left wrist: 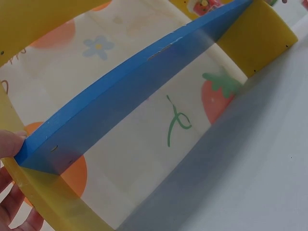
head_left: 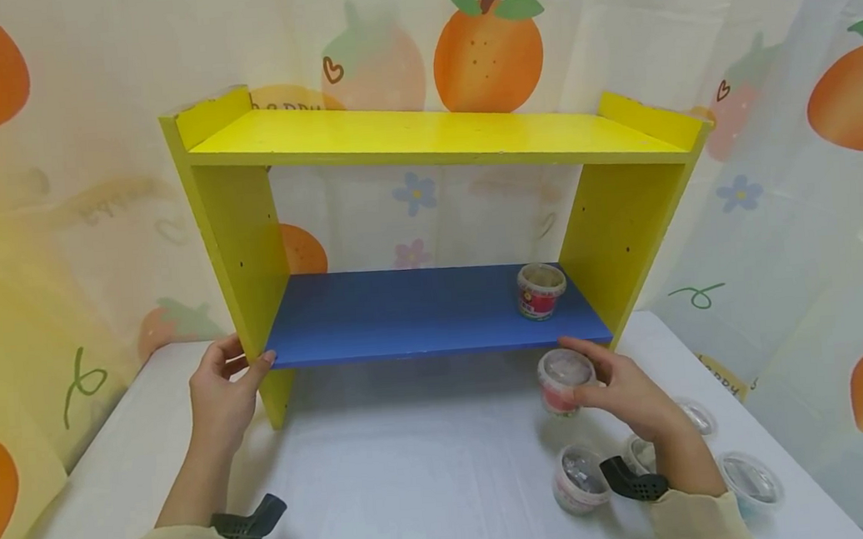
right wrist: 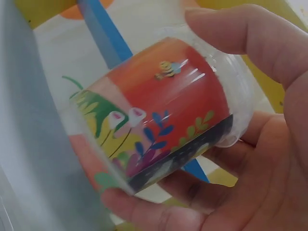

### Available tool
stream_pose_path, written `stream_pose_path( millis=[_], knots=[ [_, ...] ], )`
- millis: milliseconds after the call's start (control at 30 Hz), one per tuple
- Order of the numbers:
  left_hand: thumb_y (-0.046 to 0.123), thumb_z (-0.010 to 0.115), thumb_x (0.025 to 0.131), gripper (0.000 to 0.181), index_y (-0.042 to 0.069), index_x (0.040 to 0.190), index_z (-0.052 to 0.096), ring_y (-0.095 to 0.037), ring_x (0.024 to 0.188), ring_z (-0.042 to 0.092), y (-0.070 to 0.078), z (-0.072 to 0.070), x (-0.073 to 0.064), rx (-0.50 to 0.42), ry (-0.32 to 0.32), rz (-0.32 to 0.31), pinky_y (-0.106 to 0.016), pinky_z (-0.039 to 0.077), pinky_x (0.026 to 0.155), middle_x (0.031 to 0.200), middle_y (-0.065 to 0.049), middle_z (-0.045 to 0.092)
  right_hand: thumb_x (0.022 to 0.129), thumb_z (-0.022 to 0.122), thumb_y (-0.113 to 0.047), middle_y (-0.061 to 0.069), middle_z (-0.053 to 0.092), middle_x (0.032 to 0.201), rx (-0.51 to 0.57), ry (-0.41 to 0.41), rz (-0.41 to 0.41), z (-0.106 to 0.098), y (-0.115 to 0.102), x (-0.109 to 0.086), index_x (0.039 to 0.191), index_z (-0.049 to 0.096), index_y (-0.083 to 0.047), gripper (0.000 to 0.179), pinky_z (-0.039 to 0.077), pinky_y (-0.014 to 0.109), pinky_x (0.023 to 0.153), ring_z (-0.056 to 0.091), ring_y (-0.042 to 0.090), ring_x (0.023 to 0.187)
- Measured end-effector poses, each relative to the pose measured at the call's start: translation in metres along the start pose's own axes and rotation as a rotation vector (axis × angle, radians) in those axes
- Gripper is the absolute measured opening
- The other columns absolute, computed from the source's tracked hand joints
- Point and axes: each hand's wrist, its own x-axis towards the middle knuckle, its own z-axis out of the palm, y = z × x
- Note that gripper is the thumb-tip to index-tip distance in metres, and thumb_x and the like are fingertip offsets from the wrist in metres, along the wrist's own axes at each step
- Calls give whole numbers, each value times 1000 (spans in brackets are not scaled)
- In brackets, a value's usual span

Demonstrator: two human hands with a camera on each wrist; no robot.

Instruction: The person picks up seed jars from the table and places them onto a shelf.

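Note:
My left hand [head_left: 218, 397] grips the left side panel of a yellow shelf unit [head_left: 422, 141]. In the left wrist view its thumb [left wrist: 10, 143] lies at the end of the blue board [left wrist: 120, 91], with the fingers round the outside. My right hand [head_left: 631, 393] holds a small clear-lidded tub [head_left: 565, 381] just below the blue board's front edge, near the right end. Its label [right wrist: 168, 91] in the right wrist view is red with printed flowers and a bee. A similar tub [head_left: 541, 295] stands on the blue board, toward its right end.
On the white table [head_left: 415, 463], another lidded tub [head_left: 581, 480] stands in front of the shelf. More tubs sit around my right forearm, one [head_left: 750, 481] at the far right, some partly hidden. A fruit-printed curtain [head_left: 386, 47] hangs behind.

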Motion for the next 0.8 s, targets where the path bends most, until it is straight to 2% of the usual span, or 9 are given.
stream_pose_path(
  millis=[200,367,600,800],
  knots=[
    [37,66,92,52,14,137,52,-16,117,48,1,0,0,-7,3,4,-6,47,81,130,-4,54,88,70,-24,15,46,148,52,27,-14,0,-5,-2,152,36,-12,73,48,45,104,45,32,129],
    [37,67,92,52,13,137,52,-16,116,48,0,0,0,-11,3,3,-5,47,80,130,-4,54,89,70,-23,15,50,144,106,63,14,2,-8,-1,151,37,-13,72,50,30,96,52,21,120],
    [37,67,92,53,14,137,52,-18,117,49,-1,0,-1,-2,14,-11,-6,47,81,130,-5,54,91,69,-24,16,58,134,134,115,42,9,-16,4,145,46,-8,60,52,28,91,59,16,109],
    [36,67,92,52,14,137,52,-18,117,49,-1,1,1,-6,10,-10,-6,47,81,132,-6,53,93,68,-20,-6,65,120,223,128,25,14,-17,4,144,45,-3,58,52,23,90,60,10,104]
  ],
)
